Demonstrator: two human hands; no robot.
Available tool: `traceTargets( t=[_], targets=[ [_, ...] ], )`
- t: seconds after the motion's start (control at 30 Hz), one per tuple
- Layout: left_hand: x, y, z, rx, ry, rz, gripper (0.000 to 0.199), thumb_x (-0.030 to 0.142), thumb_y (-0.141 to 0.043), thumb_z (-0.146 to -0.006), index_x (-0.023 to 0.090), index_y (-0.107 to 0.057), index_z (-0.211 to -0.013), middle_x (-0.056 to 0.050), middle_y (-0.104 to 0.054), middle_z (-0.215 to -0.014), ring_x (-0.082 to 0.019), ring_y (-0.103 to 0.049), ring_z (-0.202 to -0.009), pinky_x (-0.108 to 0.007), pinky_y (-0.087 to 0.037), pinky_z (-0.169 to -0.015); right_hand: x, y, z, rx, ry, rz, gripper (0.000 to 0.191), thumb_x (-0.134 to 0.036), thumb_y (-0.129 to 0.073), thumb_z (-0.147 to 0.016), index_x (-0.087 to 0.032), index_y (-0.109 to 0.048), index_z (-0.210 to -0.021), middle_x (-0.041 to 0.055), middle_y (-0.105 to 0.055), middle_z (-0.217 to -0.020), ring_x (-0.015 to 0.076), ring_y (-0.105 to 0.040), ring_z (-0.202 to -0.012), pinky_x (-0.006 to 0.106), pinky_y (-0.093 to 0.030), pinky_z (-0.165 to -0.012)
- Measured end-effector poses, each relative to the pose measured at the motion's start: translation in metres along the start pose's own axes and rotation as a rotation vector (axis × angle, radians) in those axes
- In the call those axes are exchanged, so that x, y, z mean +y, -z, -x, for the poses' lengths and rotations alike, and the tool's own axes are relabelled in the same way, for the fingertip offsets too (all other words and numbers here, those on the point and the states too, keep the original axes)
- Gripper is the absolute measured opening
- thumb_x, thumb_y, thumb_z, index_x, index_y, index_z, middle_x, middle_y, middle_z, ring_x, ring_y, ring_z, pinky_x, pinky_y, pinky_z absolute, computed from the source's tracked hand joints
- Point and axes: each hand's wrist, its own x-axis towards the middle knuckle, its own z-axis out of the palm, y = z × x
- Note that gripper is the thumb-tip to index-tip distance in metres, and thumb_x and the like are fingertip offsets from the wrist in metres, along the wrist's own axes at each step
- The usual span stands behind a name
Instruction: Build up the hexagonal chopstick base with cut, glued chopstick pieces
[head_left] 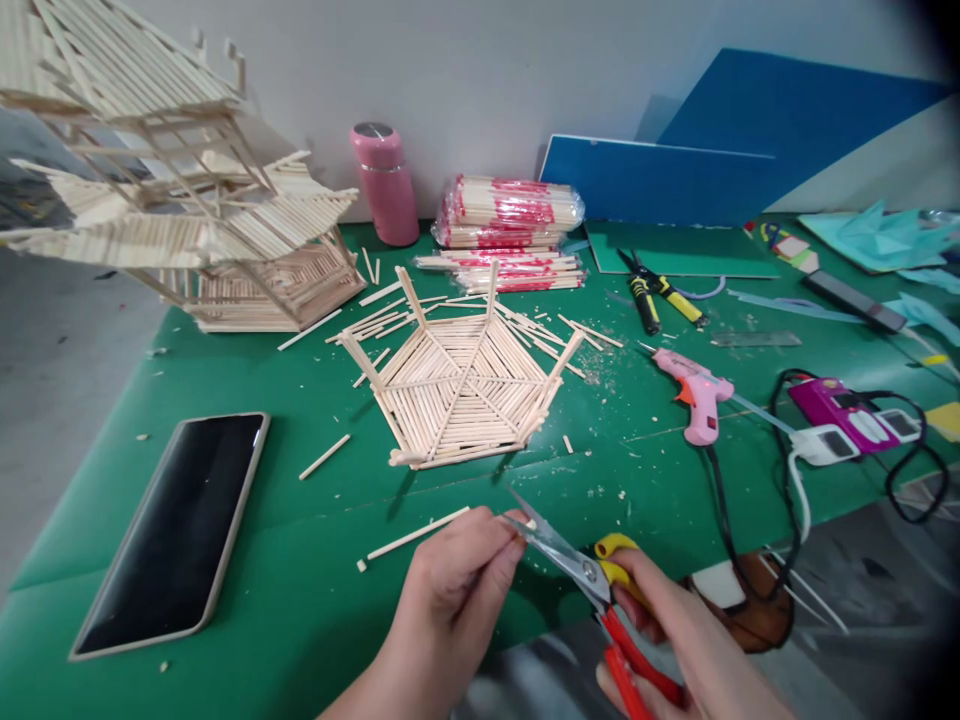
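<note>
My left hand (pixel 457 590) is closed in a pinch on a thin wooden stick (pixel 417 534), which sticks out to the left over the green table. The stick's other end shows by the fingertips, between the parted blades of the scissors (pixel 574 565). My right hand (pixel 667 630) is wrapped round the scissors' red and yellow handles. Just beyond my hands lies a six-sided base of wooden sticks (pixel 469 385) with short posts standing at its corners. A tiny cut piece (pixel 361 566) lies near the stick's left end.
A phone (pixel 176 530) lies at the left, a stick-built pagoda (pixel 262 240) behind it. Along the back stand a pink flask (pixel 386 185) and bagged sticks (pixel 510 215). Pliers (pixel 660 290), a pink glue gun (pixel 697 390) and a purple power strip (pixel 855 410) are at the right.
</note>
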Motion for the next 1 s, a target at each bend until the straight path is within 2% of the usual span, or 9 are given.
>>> traceTargets(
  t=[0.17,0.3,0.43,0.6,0.87,1.0],
  targets=[
    [-0.003,-0.004,0.003,-0.006,-0.069,-0.026,0.024,0.017,-0.045,-0.084,0.018,-0.054,-0.062,0.0,-0.053,-0.06,-0.012,-0.053,-0.06,-0.021,-0.045,-0.061,-0.012,0.003,-0.002,-0.004,0.036,0.197,0.055,-0.029,-0.055,-0.063,-0.015,-0.044,-0.115,0.0139,-0.059,-0.098,0.0235,-0.061,-0.085,0.029,-0.053,-0.069],
    [-0.005,-0.004,0.005,0.013,-0.106,-0.058,0.019,0.014,-0.045,-0.083,0.018,-0.054,-0.067,0.0,-0.053,-0.06,-0.012,-0.055,-0.063,-0.021,-0.044,-0.063,-0.022,0.007,-0.005,-0.046,0.104,0.267,0.04,-0.028,-0.053,-0.066,-0.017,-0.049,-0.104,0.0097,-0.064,-0.085,0.0206,-0.063,-0.073,0.026,-0.051,-0.061],
    [-0.007,-0.003,0.006,0.018,-0.155,-0.094,0.015,0.011,-0.044,-0.083,0.018,-0.053,-0.073,0.001,-0.052,-0.061,-0.011,-0.053,-0.061,-0.022,-0.044,-0.063,-0.03,0.007,-0.009,-0.072,0.125,0.222,0.029,-0.025,-0.05,-0.065,-0.018,-0.048,-0.094,0.0084,-0.065,-0.081,0.0191,-0.063,-0.071,0.023,-0.049,-0.058],
    [-0.009,-0.004,0.007,0.018,-0.175,-0.144,0.018,0.011,-0.043,-0.084,0.018,-0.051,-0.07,0.002,-0.05,-0.059,-0.01,-0.049,-0.056,-0.023,-0.042,-0.061,-0.03,0.004,-0.011,-0.148,0.113,0.066,0.025,-0.024,-0.05,-0.063,-0.021,-0.046,-0.088,0.0045,-0.064,-0.072,0.0159,-0.063,-0.06,0.02,-0.048,-0.052],
    [-0.008,-0.003,0.006,0.088,-0.292,-0.174,0.016,0.005,-0.044,-0.081,0.019,-0.045,-0.073,0.003,-0.047,-0.059,-0.01,-0.044,-0.054,-0.022,-0.038,-0.057,-0.018,-0.001,-0.009,-0.065,0.133,0.062,0.025,-0.024,-0.05,-0.063,-0.022,-0.045,-0.087,0.0035,-0.064,-0.073,0.0152,-0.062,-0.057,0.02,-0.048,-0.051],
    [-0.005,-0.001,0.007,0.033,-0.313,-0.204,0.016,0.005,-0.043,-0.08,0.019,-0.049,-0.077,0.003,-0.047,-0.058,-0.01,-0.042,-0.053,-0.023,-0.036,-0.054,-0.018,0.001,-0.01,-0.059,0.141,0.083,0.018,-0.022,-0.05,-0.064,-0.023,-0.045,-0.081,0.0018,-0.063,-0.068,0.014,-0.061,-0.055,0.018,-0.048,-0.049]
  ],
)
